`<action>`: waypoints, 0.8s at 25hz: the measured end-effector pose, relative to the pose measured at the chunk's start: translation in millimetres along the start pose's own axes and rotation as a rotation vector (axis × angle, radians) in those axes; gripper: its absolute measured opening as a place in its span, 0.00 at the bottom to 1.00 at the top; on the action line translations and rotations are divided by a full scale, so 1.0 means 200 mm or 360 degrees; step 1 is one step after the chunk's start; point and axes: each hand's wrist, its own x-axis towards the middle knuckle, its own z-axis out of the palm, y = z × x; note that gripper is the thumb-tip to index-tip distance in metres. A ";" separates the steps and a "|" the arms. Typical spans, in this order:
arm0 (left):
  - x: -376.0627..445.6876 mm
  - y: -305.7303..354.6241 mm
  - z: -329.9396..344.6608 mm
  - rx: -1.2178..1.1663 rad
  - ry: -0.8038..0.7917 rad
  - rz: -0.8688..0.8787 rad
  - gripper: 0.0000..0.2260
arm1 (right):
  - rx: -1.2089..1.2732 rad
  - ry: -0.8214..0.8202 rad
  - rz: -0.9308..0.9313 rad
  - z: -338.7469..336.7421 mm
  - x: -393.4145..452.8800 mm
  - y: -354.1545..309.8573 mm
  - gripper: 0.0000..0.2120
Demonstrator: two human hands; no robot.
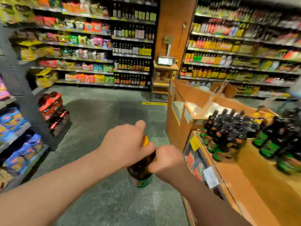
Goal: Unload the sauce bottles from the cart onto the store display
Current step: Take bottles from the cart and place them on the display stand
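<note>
I hold a dark sauce bottle (140, 172) with a green label and an orange cap upright in mid-air over the floor. My left hand (125, 144) grips its neck and cap from the left. My right hand (167, 162) grips the bottle's shoulder from the right. To the right stands the wooden store display (241, 176), with several matching dark bottles (228, 134) grouped on its top. The cart is out of view.
Shelves of snack bags (17, 144) line the left. A stack of red and black packs (52, 110) sits on the grey floor (104, 111). Bottle and snack shelves (130, 46) fill the back wall. A wooden bin (187, 101) stands beyond the display.
</note>
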 end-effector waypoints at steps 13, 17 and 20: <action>0.46 1.08 0.05 -0.0750 -0.0219 0.1676 0.16 | 0.0058 0.0459 0.1530 -0.33 -0.74 0.67 0.11; 0.44 1.46 0.10 -0.0738 -0.0334 0.1975 0.14 | -0.0076 0.0663 0.1799 -0.30 -0.99 0.80 0.10; 0.42 1.80 0.11 -0.0725 -0.0444 0.2117 0.15 | -0.0016 0.0785 0.1940 -0.34 -1.21 0.97 0.09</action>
